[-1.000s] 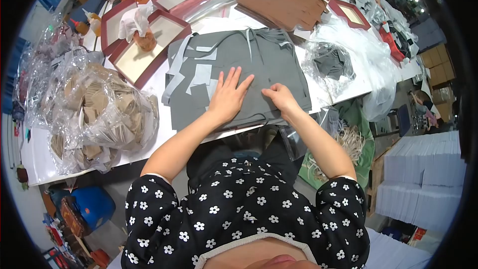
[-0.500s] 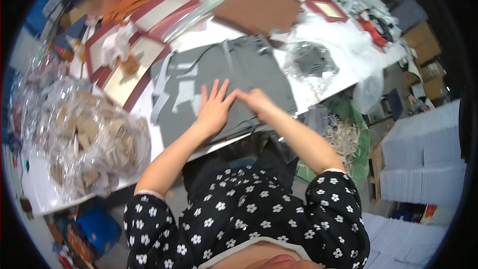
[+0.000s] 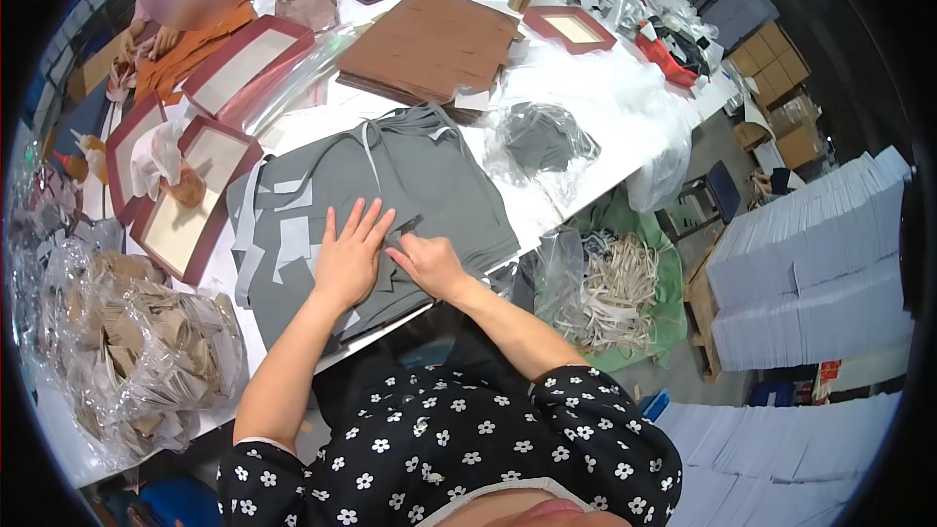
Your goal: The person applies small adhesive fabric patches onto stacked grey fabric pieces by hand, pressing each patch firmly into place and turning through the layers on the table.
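A stack of grey fabric pieces (image 3: 439,161) with thin straps lies on the table in front of me. My left hand (image 3: 349,262) rests flat on the top piece, fingers spread. Beside it, my right hand (image 3: 429,265) is closed, its thumb and fingertips pinched low over the same fabric near the left fingers. A small dark strip (image 3: 407,224) shows at the right fingertips; whether it is gripped, and what it is, I cannot make out. Pale rectangular patches (image 3: 295,239) lie on the grey fabric left of my left hand.
Brown sheets (image 3: 429,44) are stacked behind the grey pile. Red-rimmed box trays (image 3: 252,151) stand at the left, near a plastic bag of tan pieces (image 3: 146,342). A clear bag with grey contents (image 3: 547,141) lies right. People work across the table; a green sack (image 3: 669,303) sits below its edge.
The view has shifted, so the table contents appear lower and further left. My right fingers have curled in closer, and a dark strip now shows by them. My left hand stays flat.
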`<state>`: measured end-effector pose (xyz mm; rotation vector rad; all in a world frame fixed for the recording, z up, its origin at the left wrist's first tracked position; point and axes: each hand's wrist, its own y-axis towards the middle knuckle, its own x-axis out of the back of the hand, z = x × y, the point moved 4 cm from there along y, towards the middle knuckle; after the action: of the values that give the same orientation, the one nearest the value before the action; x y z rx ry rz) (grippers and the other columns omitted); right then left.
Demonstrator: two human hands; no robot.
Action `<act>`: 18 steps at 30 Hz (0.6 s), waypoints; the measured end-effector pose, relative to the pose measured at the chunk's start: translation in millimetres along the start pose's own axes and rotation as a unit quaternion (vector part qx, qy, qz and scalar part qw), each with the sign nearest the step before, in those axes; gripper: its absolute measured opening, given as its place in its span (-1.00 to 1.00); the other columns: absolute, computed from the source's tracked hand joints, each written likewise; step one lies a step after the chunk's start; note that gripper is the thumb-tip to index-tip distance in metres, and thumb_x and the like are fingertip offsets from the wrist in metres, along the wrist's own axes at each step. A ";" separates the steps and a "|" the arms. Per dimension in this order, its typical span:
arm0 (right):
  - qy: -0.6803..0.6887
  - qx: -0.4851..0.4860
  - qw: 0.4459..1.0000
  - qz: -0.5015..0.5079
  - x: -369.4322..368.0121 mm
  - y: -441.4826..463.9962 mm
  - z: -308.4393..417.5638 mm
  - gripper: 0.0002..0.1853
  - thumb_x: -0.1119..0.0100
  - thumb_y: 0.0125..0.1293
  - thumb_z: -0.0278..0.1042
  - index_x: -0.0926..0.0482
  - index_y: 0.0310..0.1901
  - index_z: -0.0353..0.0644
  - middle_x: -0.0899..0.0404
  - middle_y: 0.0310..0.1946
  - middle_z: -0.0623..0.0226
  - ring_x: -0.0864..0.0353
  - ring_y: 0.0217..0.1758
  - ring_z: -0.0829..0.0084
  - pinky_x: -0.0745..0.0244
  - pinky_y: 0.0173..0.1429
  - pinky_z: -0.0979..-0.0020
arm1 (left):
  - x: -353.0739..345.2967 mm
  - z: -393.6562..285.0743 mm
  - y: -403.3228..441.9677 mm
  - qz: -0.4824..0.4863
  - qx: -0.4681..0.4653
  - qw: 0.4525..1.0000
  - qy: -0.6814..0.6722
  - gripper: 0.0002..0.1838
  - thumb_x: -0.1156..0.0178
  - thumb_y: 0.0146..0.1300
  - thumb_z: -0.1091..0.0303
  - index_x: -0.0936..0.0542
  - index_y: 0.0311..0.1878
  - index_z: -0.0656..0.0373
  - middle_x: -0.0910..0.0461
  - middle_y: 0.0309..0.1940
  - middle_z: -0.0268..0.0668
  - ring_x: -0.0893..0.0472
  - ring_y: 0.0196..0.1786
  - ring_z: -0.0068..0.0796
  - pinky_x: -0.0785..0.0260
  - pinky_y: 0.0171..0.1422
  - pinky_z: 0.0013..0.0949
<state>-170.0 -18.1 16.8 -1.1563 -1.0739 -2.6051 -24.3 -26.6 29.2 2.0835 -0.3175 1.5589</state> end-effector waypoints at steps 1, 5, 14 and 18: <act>0.000 0.018 1.000 -0.004 -1.9 -0.8 -2.0 -0.68 -0.36 0.18 -0.28 -0.38 -0.49 -0.19 -0.40 -0.69 0.19 -0.51 -0.61 0.10 -0.38 -0.53 0.20 | 0.1 0.6 -0.3 0.000 -0.001 1.000 -0.002 -0.39 -0.10 0.26 0.35 -0.30 0.41 -0.08 -0.25 0.44 -0.30 -0.15 0.52 -0.25 0.18 0.54 0.18; -0.006 0.179 0.984 -0.017 17.2 1.0 28.8 -0.72 -0.41 0.10 -0.28 -0.46 -0.46 -0.19 -0.38 -0.68 0.28 -0.51 -0.61 0.22 -0.37 -0.53 0.27 | -4.1 3.2 0.1 0.013 -0.007 0.999 0.029 -0.34 -0.11 0.21 0.38 -0.28 0.43 -0.08 -0.23 0.45 -0.29 -0.14 0.52 -0.25 0.18 0.55 0.18; 0.058 -0.201 0.966 -0.154 3.9 -30.2 -6.7 -0.55 -0.14 0.39 -0.01 -0.43 -0.35 -0.33 -0.44 -0.64 -0.03 -0.52 -0.58 -0.02 -0.37 -0.45 0.12 | -2.9 -2.2 -0.1 0.010 0.006 0.999 0.040 -0.42 -0.05 0.29 0.31 -0.31 0.41 -0.05 -0.24 0.44 -0.26 -0.16 0.52 -0.23 0.14 0.54 0.17; 0.333 -0.465 0.797 -0.197 5.2 -36.0 -38.3 -0.47 -0.04 0.47 0.01 -0.42 -0.51 -0.32 -0.40 -0.62 0.40 -0.26 -0.51 0.64 -0.23 -0.47 0.34 | -10.4 0.5 -9.3 -0.012 -0.002 0.998 0.058 -0.46 -0.01 0.33 0.29 -0.31 0.40 -0.02 -0.26 0.43 -0.23 -0.18 0.50 -0.22 0.10 0.53 0.17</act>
<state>-209.8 -14.7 -17.8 0.1041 0.2073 -3.5143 -22.8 -20.2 16.9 1.9777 -0.2526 1.6559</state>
